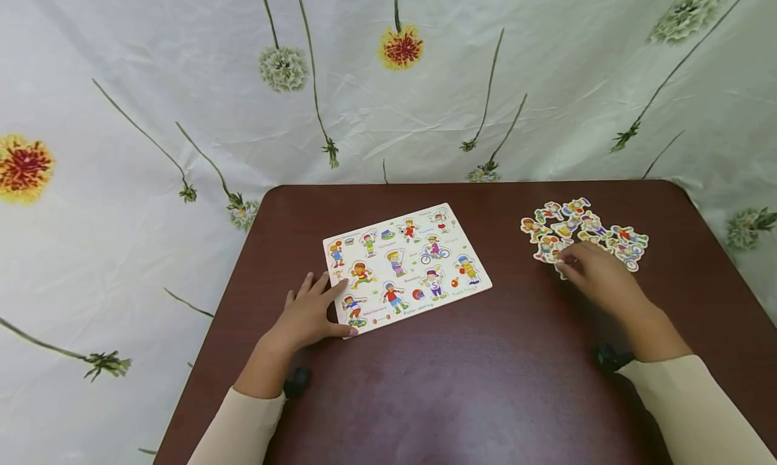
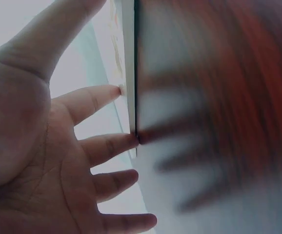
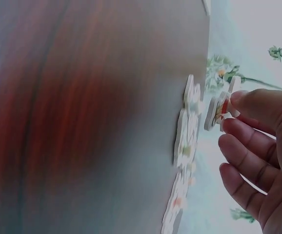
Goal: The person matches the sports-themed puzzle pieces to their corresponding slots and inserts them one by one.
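Note:
A flat wooden puzzle board (image 1: 376, 257) printed with children playing sports lies at a slant left of the table's middle. My left hand (image 1: 306, 316) touches its left edge with spread fingers, the thumb near the lower left corner. To the right, a loose cluster of cut-out puzzle pieces (image 1: 567, 229) lies on the table. At its near edge is my right hand (image 1: 601, 279). Between thumb and index finger it pinches one puzzle piece (image 3: 222, 108), which is held up off the table in the right wrist view. The picture on that piece is mostly hidden.
Both things lie on a dark reddish-brown table (image 1: 437, 377) with rounded far corners. Behind and left of it hangs a white cloth (image 1: 212, 60) printed with flowers. Bare tabletop separates the board from the pieces.

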The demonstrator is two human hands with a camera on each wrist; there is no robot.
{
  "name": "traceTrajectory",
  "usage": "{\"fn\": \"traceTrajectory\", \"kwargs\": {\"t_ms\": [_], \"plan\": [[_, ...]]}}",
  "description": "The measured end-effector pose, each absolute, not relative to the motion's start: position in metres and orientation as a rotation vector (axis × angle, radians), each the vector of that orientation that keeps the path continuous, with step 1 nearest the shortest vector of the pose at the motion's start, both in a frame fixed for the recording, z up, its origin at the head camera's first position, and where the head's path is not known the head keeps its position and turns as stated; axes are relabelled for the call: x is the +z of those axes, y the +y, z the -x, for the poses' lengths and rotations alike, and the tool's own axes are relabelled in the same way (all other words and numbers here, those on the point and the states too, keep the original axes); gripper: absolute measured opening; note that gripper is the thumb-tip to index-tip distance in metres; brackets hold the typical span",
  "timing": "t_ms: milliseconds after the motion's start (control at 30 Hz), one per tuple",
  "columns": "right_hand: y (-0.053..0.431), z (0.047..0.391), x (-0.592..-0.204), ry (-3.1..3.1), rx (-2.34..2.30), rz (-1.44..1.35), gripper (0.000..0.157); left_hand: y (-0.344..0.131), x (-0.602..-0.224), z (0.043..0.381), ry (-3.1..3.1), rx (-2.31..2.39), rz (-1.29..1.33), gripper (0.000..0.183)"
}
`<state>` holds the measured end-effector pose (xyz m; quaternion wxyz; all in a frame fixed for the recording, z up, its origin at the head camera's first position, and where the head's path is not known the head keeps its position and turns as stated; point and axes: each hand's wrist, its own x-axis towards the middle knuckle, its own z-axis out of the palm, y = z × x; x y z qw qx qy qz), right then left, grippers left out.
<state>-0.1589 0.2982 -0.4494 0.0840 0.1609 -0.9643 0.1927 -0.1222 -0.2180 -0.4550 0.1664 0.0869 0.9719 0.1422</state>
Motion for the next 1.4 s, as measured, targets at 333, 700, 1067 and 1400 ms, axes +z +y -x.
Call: {"fn": "traceTrajectory", "kwargs": {"t_ms": [333,700,1067,1400], "plan": [[0.273,0.173,-0.442,-2.968,0.633,-0.438,0.016,-0.185,-0.455,0.139,2.708,0.424,-0.376,0.100],[0.252,0.198,-0.443,-3.084,0.656,-0.396,0.022,-0.166,-0.455,0.152,2.624,0.469,-0.460,0.099],[0.236,0.219,-0.448,-3.148,0.645,-0.363,0.023,-0.152,-0.457,0.157,2.594,0.506,-0.527,0.098],[0.229,0.234,-0.450,-3.214,0.657,-0.330,0.021,-0.151,-0.456,0.150,2.618,0.492,-0.416,0.093]]}}
